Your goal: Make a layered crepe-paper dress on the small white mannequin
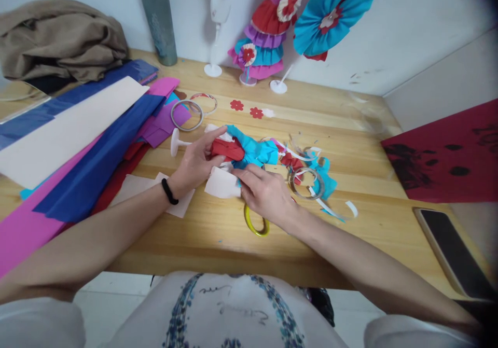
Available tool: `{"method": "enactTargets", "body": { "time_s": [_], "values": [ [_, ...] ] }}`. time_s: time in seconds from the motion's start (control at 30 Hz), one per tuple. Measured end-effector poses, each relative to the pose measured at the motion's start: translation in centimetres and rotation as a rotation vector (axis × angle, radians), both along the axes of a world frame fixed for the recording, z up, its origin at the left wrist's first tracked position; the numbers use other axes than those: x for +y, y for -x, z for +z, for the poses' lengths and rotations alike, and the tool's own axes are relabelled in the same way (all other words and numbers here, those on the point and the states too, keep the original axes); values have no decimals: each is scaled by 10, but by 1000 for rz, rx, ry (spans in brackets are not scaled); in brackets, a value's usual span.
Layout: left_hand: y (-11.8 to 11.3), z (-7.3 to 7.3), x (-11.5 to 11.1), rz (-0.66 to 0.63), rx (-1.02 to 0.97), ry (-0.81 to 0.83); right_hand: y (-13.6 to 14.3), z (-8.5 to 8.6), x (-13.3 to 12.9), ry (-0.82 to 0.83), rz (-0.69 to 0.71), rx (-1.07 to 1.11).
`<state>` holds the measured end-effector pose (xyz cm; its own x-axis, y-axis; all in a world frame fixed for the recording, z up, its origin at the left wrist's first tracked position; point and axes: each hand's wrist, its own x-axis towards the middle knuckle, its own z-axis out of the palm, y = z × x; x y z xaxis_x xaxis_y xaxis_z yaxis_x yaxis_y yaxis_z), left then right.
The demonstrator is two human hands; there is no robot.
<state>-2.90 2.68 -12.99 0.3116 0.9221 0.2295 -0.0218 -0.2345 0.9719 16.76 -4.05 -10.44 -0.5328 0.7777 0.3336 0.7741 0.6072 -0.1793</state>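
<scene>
A small figure (254, 148) dressed in blue and red crepe paper lies sideways over the middle of the table. Its white round stand (175, 142) sticks out to the left. My left hand (198, 158) is closed around the red part, thumb and fingers on opposite sides. With bent fingers, my right hand (264, 190) grips the lower edge of the blue crepe paper. A white paper piece (222, 183) hangs between the hands; whether fingers pinch it is hidden. Below the right hand lies a yellow tape ring (254, 222).
Folded crepe paper sheets (101, 156) are piled at left. Tape rolls (187, 115), red paper flowers (237, 105) and scraps (327, 179) lie around. Dressed figures (268, 37) stand against the wall. A phone (451, 249) rests at right, near a red sheet (447, 156).
</scene>
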Motion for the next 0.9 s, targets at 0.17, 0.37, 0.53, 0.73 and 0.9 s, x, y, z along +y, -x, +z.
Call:
{"method": "enactTargets", "body": {
  "time_s": [0.17, 0.37, 0.53, 0.73, 0.9],
  "values": [
    [1, 0, -4, -15, 95, -19, -2, -3, -2, -90, 14, 10],
    [5, 6, -4, -31, 257, -181, -4, -10, -4, -63, 43, 80],
    [6, 11, -4, -59, 408, -259, -5, -14, -3, -51, 61, 109],
    [5, 5, -1, -32, 530, -379, -7, -15, -3, -65, 56, 127],
    [4, 4, -2, -53, 555, -413, -6, -15, -3, -118, 71, 148]
  ]
}}
